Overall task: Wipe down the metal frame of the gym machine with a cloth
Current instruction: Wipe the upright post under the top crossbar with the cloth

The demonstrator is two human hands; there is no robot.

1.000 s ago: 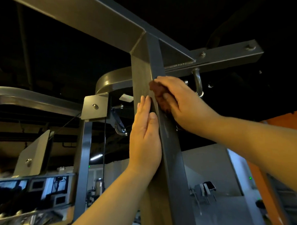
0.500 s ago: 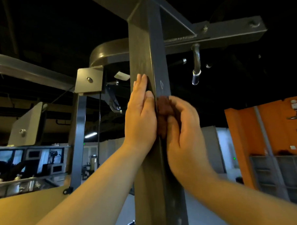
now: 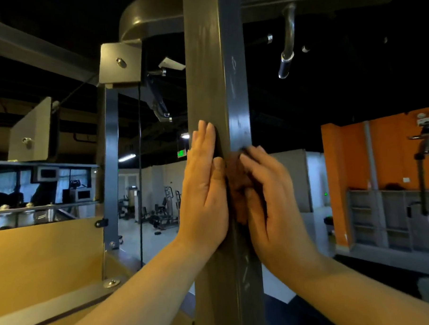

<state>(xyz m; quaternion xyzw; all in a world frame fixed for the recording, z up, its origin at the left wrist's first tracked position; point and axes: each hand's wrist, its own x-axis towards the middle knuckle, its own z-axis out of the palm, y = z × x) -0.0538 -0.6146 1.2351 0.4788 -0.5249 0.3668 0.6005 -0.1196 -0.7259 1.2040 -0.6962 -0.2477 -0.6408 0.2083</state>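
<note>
Hands on the grey upright post [image 3: 205, 63] of the gym frame, with a cloth [image 3: 235, 185] at its edge.
The left hand [image 3: 203, 186] lies flat on the post's left face, fingers straight and together. The reddish-brown cloth is pressed to the front edge, bunched in the curled fingers of the right hand [image 3: 277, 209]. A metal hook [image 3: 287, 42] hangs above, to the right.

On the grey upright post of the metal frame [image 3: 208, 63], rising through the middle of view: left hand [image 3: 203, 193] laid flat on the near face, fingers straight; brown cloth [image 3: 237, 183] bunched at the corner edge just beside it; right hand [image 3: 273, 201] curled over the cloth, pressing it there.
</note>
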